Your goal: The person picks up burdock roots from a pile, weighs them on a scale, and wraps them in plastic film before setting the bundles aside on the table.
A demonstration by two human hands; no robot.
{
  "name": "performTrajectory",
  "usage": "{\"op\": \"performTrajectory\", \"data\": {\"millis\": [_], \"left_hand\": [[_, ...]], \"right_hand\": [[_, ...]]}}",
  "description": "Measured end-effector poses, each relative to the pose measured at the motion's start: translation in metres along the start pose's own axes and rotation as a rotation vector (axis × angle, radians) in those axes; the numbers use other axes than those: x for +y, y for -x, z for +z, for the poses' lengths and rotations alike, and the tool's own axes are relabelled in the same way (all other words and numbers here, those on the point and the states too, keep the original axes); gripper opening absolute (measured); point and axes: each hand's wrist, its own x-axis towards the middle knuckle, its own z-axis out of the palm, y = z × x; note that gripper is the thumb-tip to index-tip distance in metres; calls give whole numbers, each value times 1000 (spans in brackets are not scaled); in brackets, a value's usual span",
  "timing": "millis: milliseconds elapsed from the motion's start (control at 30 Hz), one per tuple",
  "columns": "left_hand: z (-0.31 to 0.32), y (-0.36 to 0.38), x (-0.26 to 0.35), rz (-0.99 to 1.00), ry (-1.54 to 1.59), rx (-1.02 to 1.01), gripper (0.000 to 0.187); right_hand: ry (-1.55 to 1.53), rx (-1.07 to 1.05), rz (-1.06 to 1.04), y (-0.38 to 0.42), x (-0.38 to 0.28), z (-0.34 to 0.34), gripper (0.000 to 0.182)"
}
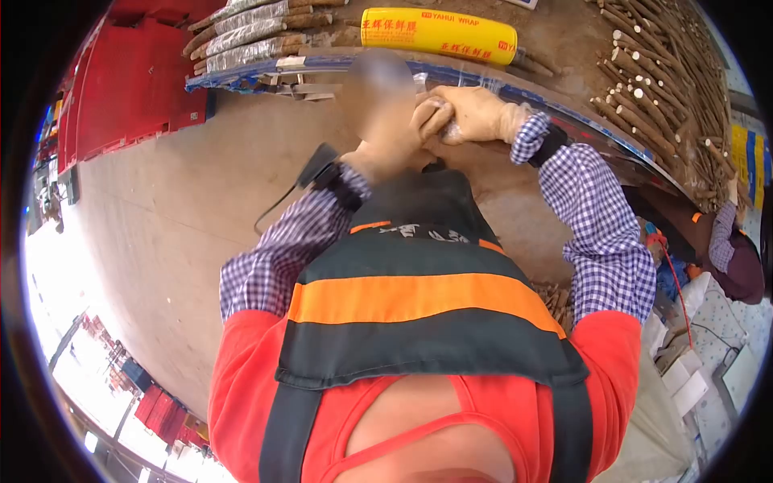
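Observation:
My left hand (pixel 390 137), in a beige glove, is raised close to the table edge with its fingers curled shut. Against it presses my right hand (pixel 477 114), gloved alike and also closed. A small shiny, clear scrap (pixel 451 134) shows between the two hands, but what they grip is mostly hidden. A blurred patch covers the area just above my left hand. Behind the hands, on the table, lies a yellow roll of cling film (pixel 439 36) with red lettering.
Wrapped bundles of brown sticks (pixel 258 32) lie at the table's left, and many loose sticks (pixel 648 97) at its right. The table has a blue edge (pixel 266 74). Red crates (pixel 133 88) stand at far left. Another person (pixel 737 266) is at the right.

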Motion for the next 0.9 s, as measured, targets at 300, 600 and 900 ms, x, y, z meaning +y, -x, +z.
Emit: {"op": "performTrajectory", "data": {"millis": [300, 600, 900], "left_hand": [[-8, -53, -62, -163, 684, -702, 63], [8, -51, -18, -161, 537, -586, 58], [23, -44, -13, -152, 479, -306, 63]], "right_hand": [[825, 514, 42, 40, -37, 48, 80], [340, 100, 372, 21, 1, 47, 54], [485, 58, 374, 17, 5, 44, 56]]}}
